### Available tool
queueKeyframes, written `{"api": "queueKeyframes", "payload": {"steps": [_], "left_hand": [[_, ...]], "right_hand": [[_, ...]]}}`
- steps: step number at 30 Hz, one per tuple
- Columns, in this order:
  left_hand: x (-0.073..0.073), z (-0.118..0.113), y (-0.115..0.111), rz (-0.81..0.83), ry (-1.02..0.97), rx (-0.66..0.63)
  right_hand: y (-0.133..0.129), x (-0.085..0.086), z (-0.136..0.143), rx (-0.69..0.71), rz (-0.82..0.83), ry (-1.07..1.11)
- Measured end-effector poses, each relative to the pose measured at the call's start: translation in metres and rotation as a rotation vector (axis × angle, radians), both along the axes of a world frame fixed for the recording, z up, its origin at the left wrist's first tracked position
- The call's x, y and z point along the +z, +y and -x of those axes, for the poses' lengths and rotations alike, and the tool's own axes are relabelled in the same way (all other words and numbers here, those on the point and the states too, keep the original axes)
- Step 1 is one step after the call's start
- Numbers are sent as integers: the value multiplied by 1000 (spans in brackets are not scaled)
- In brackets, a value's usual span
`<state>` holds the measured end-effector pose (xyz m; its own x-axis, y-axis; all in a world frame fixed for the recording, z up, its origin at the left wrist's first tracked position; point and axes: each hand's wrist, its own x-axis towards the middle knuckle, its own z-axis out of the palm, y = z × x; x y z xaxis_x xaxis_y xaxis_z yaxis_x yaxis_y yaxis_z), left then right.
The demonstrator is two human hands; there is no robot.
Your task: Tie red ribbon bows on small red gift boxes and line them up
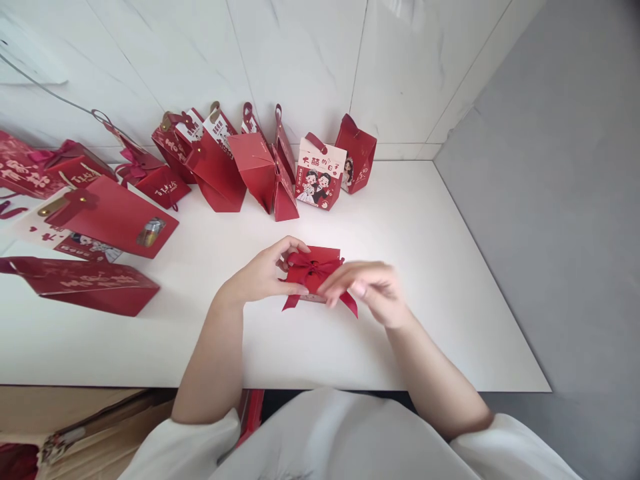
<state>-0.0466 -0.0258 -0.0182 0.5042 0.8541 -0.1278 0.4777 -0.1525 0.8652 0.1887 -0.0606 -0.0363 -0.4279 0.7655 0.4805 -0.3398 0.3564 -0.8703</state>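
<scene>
motion blurs the right hand (367, 288) across the small red box (315, 270), hiding its near side and the bow's knot, while the red bags (23, 167) at far left and the cardboard carton (75, 427) below run off the frame's edges.

Right of the cartoon box (320, 175) the table (450, 280) is bare; left of it, red gift bags (215, 167) block the way.
</scene>
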Motion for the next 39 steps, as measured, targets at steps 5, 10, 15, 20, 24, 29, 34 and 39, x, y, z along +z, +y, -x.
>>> {"api": "queueKeyframes", "payload": {"steps": [5,10,15,20,24,29,34,39], "left_hand": [[4,7,-1,32,-46,-70],[5,1,-3,92,-101,41],[2,-7,-2,-23,-50,140],[-5,-8,3,-157,-10,149],[-8,-10,4,-86,-40,121],[-12,-16,4,51,-105,98],[-14,-13,9,56,-100,69],[-10,-8,9,10,-66,10]], "right_hand": [[24,-8,-17,-389,242,-120],[31,-11,-19,-334,216,-314],[29,-10,-18,-230,156,-489],[29,-10,-19,-154,130,-535],[30,-13,-19,-69,227,-455],[35,-22,-17,-8,327,-360],[38,-23,-17,28,351,-367],[36,-20,-19,-37,322,-403]]}}
